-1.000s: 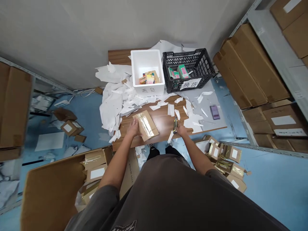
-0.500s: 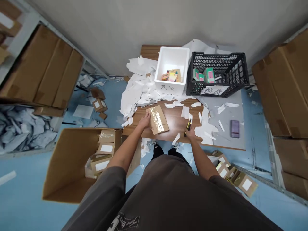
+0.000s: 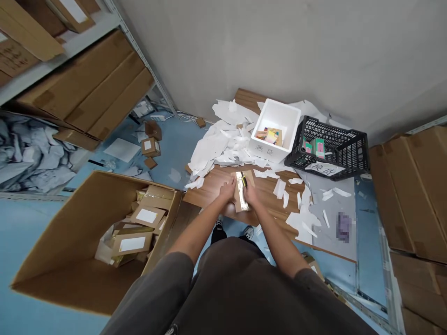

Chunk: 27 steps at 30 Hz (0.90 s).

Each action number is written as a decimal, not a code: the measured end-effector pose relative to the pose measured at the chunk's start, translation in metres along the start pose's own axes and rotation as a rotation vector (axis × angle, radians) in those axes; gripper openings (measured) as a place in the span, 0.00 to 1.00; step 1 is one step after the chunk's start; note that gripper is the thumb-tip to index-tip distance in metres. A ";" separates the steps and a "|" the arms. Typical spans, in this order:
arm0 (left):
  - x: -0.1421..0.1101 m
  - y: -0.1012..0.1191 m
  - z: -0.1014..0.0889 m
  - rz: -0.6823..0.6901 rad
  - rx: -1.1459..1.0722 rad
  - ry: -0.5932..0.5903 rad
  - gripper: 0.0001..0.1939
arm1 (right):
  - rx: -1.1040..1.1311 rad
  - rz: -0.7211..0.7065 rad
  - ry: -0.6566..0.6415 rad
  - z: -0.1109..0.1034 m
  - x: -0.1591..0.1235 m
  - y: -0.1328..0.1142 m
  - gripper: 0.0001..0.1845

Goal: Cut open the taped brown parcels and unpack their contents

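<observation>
A flat cardboard box (image 3: pixel 238 204) with a shiny strip of clear tape down its top lies near the front edge of the wooden table (image 3: pixel 209 188). My left hand (image 3: pixel 227 189) grips the box along its left side. Wrapped in my right hand (image 3: pixel 250 193) is a black and yellow utility knife (image 3: pixel 244 180), held over the taped strip. Whether the blade touches the tape is too small to tell.
Torn white paper (image 3: pixel 209 142) covers the table's left and back. A white foam box (image 3: pixel 270 153) and a black plastic crate (image 3: pixel 331 158) stand behind. A large open carton (image 3: pixel 63 260) holding smaller boxes is at left. Shelves (image 3: pixel 104 28) flank both sides.
My right hand has brought the knife leftward from the table onto the box. My left hand stays at the box's left side. The view has turned to the left.
</observation>
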State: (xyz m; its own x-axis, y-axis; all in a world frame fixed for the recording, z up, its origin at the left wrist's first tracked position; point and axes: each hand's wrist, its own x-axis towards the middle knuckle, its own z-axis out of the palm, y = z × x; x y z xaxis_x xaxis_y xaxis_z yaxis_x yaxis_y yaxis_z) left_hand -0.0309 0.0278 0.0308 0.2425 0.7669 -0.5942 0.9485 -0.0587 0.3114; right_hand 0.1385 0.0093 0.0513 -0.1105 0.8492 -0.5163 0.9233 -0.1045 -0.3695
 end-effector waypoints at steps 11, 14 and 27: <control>-0.015 0.002 -0.013 0.041 0.052 -0.024 0.80 | -0.156 0.197 -0.021 0.002 -0.009 -0.049 0.45; -0.013 0.002 -0.013 0.049 0.093 -0.038 0.78 | -0.147 0.220 -0.049 0.001 -0.005 -0.054 0.49; 0.004 0.023 -0.005 -0.012 0.148 -0.053 0.81 | -0.076 0.306 -0.254 -0.022 -0.036 -0.048 0.34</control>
State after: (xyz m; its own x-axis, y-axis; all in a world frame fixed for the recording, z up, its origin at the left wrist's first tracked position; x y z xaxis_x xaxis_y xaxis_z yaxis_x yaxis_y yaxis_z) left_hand -0.0091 0.0325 0.0396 0.2375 0.7338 -0.6365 0.9701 -0.1461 0.1936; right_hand 0.1064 -0.0050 0.1044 0.0949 0.6293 -0.7713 0.9512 -0.2858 -0.1162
